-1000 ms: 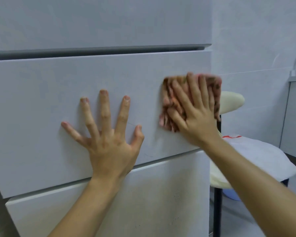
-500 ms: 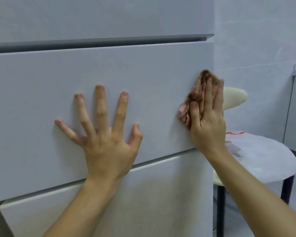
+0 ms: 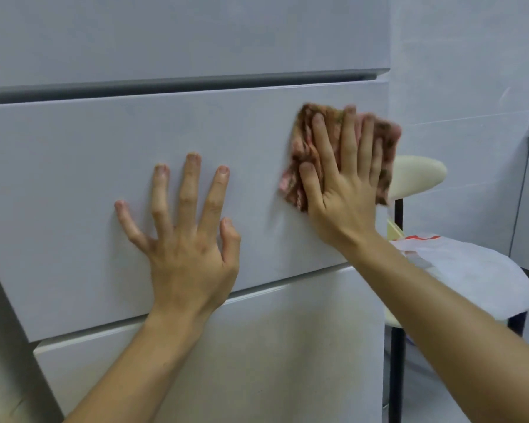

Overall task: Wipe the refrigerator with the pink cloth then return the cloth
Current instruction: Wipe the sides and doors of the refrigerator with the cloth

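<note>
right hand [image 3: 342, 190] pressing pink cloth [image 3: 303, 154], refrigerator [image 3: 74, 166]

— Status, left hand [image 3: 191, 254]?
— On my feed: palm forward, all five fingers spread wide and straight, thumb tip slightly crooked. Left forearm [image 3: 141, 358] rises bare from bottom centre.
— And the right hand [image 3: 344, 193]?
— Higher up. Palm forward, fingers [image 3: 348, 141] straight, close together, pointing up; fingertips blurred. Right forearm [image 3: 446, 319] enters from lower right, wrist bent back.
</note>
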`<state>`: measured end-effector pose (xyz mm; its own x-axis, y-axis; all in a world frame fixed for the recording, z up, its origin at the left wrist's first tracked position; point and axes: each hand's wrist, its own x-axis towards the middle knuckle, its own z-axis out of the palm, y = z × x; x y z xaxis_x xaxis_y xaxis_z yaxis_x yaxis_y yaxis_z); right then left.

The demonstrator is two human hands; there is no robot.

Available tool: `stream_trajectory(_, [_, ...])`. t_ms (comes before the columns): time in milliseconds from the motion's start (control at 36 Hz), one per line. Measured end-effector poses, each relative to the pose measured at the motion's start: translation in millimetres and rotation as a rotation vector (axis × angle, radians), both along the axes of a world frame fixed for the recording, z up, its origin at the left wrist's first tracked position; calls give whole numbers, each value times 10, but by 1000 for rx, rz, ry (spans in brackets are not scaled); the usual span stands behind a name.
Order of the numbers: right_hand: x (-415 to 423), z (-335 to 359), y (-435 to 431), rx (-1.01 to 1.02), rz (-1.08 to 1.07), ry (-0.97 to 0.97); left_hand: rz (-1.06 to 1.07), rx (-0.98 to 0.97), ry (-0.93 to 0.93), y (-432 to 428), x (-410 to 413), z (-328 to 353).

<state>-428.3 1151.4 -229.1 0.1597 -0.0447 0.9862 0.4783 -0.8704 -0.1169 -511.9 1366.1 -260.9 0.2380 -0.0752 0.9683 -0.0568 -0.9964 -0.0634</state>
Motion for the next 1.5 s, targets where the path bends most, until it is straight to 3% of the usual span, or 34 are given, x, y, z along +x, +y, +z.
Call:
stream_trajectory(194, [-33, 5, 207, 70, -9, -17, 2, 14, -35, 230, -36, -31])
stream_trajectory(472, [-297, -1554, 599, -140, 44, 59, -21, 25, -47, 372, -69, -158])
stream_trajectory(639, [-275, -1207, 465, -232, 65, 73, -28, 30, -49, 443, -95, -182])
stream_trajectory(778, [-211, -156, 542, -81, 24, -42, -28, 16, -52, 503, -119, -168])
stream_trajectory(889, [-204, 386, 692, 83, 14, -27, -14, 24, -49, 583, -131, -162])
stream_trajectory(1028, [-299, 206, 968, 195, -20, -41, 3, 9, -77, 678, -154, -163])
stream_trajectory(1306, [-568, -1077, 1373, -103, 53, 16, 21, -17, -80, 714, -180, -190])
stream_trajectory(1500, [-577, -899, 1304, -175, 41, 0, 36, -19, -78, 824, -221, -207])
